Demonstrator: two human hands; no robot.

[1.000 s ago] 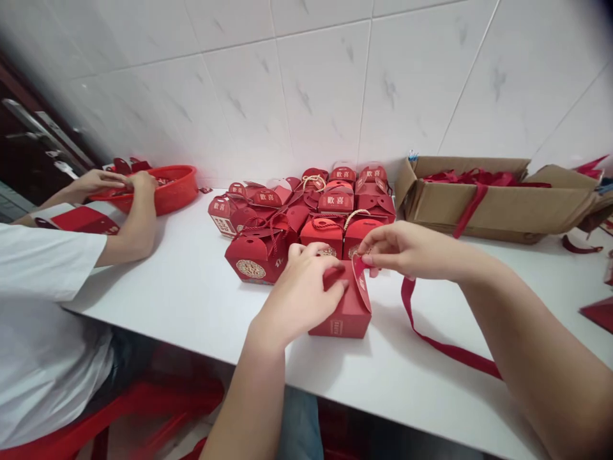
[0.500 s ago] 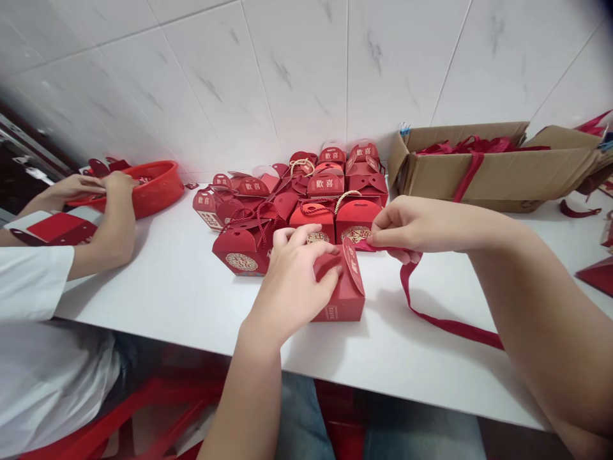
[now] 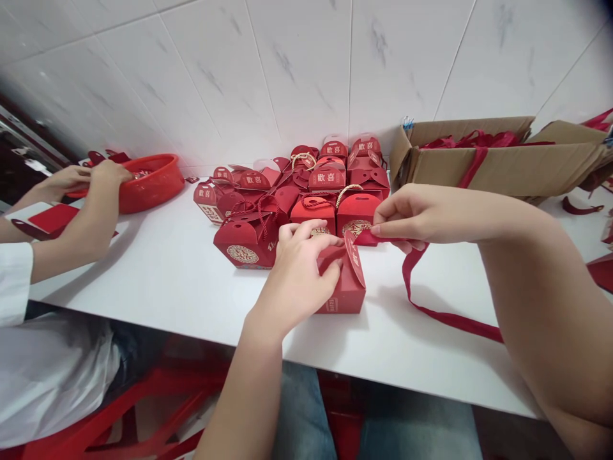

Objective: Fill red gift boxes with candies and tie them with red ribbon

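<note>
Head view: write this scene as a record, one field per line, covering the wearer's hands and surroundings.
Left hand: on the nearest red box
Right hand: holding a dark red ribbon that runs to the box's top flap
Beyond: other red boxes
Back right: cardboard box with red ribbons
Far left: co-worker's hands at a red basin

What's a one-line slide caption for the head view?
Left hand on a red box, right hand pinching red ribbon at its flap; more boxes behind.

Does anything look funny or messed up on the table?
A little: one ribbon strip droops over the front of the cardboard box, while more ribbon lies heaped inside. A dark red piece lies alone on the table. I see no spills.
</note>
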